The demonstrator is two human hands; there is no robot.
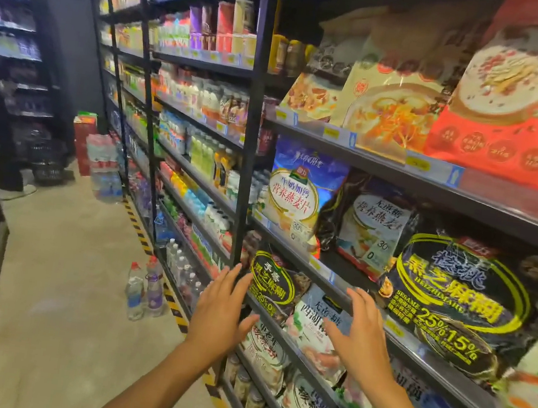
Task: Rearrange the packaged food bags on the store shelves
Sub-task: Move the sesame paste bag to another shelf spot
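Note:
Both my hands are raised in front of a low shelf of packaged food bags. My left hand (219,311) is open, fingers spread, just left of a small black bag with yellow lettering (272,282). My right hand (357,337) is open too, to the right of a pale blue and white bag (312,327). Neither hand holds anything. One shelf up stand a blue oat bag (300,191), a dark oat bag (376,229) and a large black sesame bag (454,299). Above those lean tan soup bags (388,106) and a red bag (530,102).
The black metal shelf post (251,132) stands just left of the bags. Drink bottles fill the shelves further left (198,159). Loose water bottles (145,286) stand on the concrete floor by the yellow-black floor stripe (174,304). Packs of water (105,167) sit down the aisle.

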